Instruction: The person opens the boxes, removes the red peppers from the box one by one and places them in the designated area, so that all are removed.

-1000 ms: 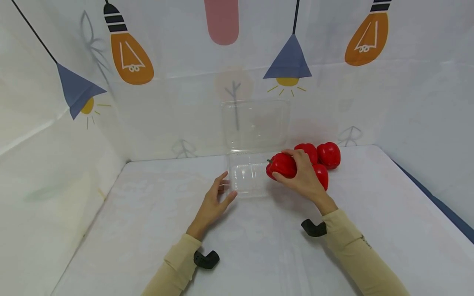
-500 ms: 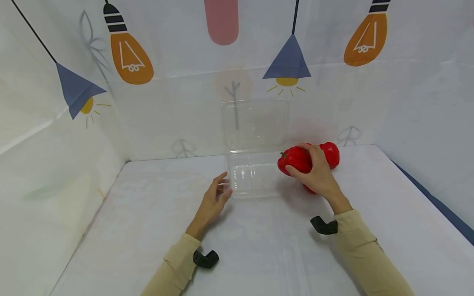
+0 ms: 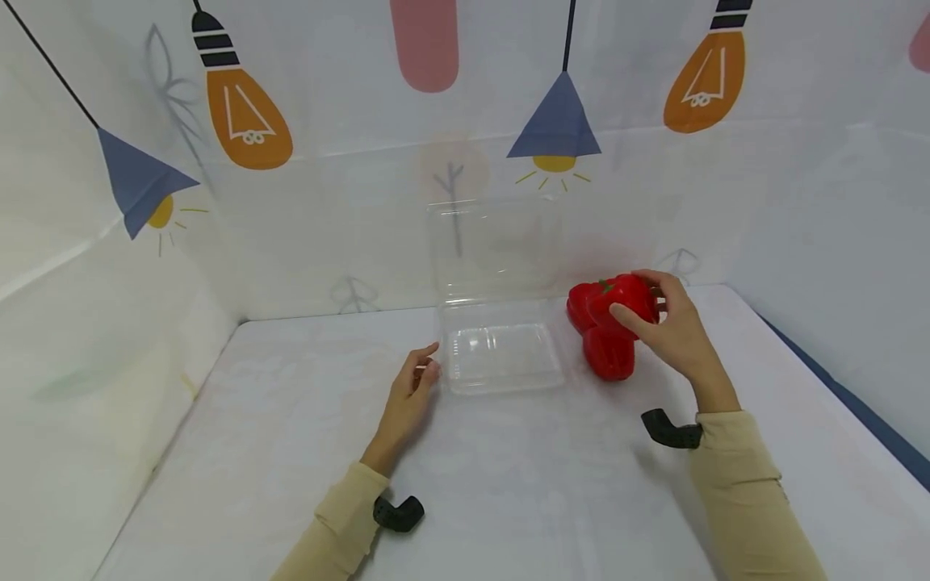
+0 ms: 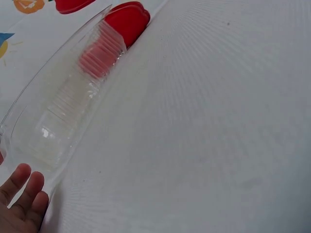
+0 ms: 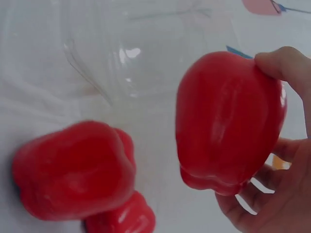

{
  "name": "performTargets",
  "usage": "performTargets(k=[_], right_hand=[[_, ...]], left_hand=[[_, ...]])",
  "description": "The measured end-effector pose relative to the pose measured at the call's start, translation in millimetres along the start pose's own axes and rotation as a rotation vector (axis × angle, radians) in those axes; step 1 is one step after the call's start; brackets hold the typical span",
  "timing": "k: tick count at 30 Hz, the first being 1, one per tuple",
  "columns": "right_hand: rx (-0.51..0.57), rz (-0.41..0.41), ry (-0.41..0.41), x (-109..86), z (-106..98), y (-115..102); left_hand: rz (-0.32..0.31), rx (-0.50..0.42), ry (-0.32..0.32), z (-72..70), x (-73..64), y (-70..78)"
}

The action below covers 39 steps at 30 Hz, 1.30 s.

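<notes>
My right hand [image 3: 679, 335] grips a red bell pepper [image 3: 621, 298], thumb on one side and fingers on the other, to the right of the container. In the right wrist view the held bell pepper [image 5: 226, 121] is apart from two other red bell peppers: a nearer one [image 5: 73, 170] and one partly hidden behind it [image 5: 129, 216]. The head view has one bell pepper [image 3: 609, 355] in front and another [image 3: 579, 305] to the left. A clear plastic clamshell container [image 3: 445, 355] lies with its lid raised. My left hand [image 3: 405, 403] is by its left side, fingers loosely bent, holding nothing.
The raised clear lid [image 3: 497, 250] stands close to the patterned cloth wall [image 3: 349, 202] at the back. White cloth covers the table [image 3: 494, 484]. A black wrist piece sits at each sleeve, the left one [image 3: 398, 514] and the right one [image 3: 672, 430].
My right hand has moved right, away from the container, with the bell pepper, which now overlaps the others in view. My left hand has drawn slightly left, its thumb nearer the fingers.
</notes>
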State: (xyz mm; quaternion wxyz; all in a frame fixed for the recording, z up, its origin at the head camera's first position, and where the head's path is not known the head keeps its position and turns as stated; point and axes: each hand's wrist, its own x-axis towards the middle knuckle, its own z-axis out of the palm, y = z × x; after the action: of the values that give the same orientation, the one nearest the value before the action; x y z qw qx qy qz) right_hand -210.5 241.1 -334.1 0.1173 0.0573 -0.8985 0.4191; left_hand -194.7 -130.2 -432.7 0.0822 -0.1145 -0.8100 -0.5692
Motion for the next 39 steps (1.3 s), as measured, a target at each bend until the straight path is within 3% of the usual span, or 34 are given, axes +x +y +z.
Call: performTargets(k=[2,6,14,20,35,39], right_hand=[[-0.017,0.023,-0.007,-0.8,-8,4],[-0.038,0.069,-0.023,-2.8,-21,11],[-0.05,0.122,-0.053,-4.8,-35,21],[-0.04,0.166,-0.088,-5.9,-41,30],[-0.09,0.311,-0.245,-5.6,-47,46],[-0.099,0.339,-0.287,-7.1,-50,51]], left_hand=[[-0.004,-0.001,-0.002,-2.0,-2.3,10.5],[-0.024,0.015,0.01,-2.4,-3.4,14.2],[0.006,-0.05,0.045,-1.8,-1.3,10.2],[0.023,-0.092,0.03,-1.7,0.1,7.5],[-0.021,-0.143,0.011,-1.4,1.6,3.6],[-0.009,-0.187,0.019,-0.2,3.7,-7.6]])
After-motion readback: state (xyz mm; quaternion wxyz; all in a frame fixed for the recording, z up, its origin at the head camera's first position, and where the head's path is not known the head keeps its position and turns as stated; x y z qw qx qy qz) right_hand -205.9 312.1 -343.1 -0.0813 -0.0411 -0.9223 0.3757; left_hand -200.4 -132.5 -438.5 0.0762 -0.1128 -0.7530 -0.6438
